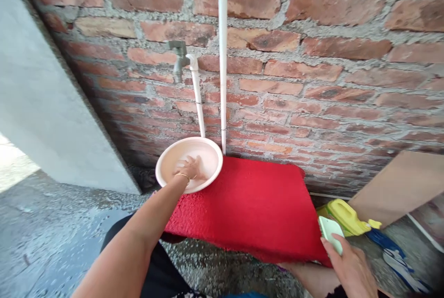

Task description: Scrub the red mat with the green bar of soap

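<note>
My left hand (189,168), with a thin bracelet at the wrist, reaches into a pale pink basin (161,163). Its fingers are spread, and part of the hand looks to be in the water. The basin stands at the left back corner of a red cloth (256,201) draped over a low, flat support. Along its left part the cloth has a bumpy, wet-looking surface. My right hand (350,261) grips a pale green block (329,229) with rounded corners beside the cloth's right edge. I cannot make out the block's exact kind or its underside.
A grey tap (179,59) on a white pipe (197,99) juts from the brick wall (312,76), above the basin. A yellow jug (343,214), blue-and-white sandals (398,261) and a leaning brown board (398,187) are at right. Water wets the floor (90,233).
</note>
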Action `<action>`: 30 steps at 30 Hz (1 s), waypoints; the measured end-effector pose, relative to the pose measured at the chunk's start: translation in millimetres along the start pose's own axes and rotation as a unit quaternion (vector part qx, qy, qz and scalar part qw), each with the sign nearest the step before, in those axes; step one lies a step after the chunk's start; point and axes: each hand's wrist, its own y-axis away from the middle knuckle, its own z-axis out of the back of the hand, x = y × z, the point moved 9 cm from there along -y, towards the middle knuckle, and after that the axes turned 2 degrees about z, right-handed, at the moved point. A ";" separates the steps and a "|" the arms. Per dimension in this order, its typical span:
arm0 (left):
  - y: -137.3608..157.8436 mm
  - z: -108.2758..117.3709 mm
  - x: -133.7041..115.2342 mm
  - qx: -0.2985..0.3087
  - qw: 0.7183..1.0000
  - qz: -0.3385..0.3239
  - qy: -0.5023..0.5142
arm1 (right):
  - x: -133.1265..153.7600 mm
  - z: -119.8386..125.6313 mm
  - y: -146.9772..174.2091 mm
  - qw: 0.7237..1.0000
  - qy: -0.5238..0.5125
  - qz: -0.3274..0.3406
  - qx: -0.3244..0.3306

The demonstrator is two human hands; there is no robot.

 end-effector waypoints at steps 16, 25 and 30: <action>-12.7 -7.2 2.1 0.015 0.999 0.014 0.025 | 376.0 -98.7 153.7 0.884 -0.046 0.405 0.230; -9.3 -5.7 0.1 0.001 0.998 -0.020 0.054 | 259.8 -71.5 63.6 0.948 -0.026 0.279 0.154; -8.0 -7.7 2.3 0.026 0.999 0.000 0.034 | 108.6 -44.6 -2.6 0.992 -0.034 0.090 0.087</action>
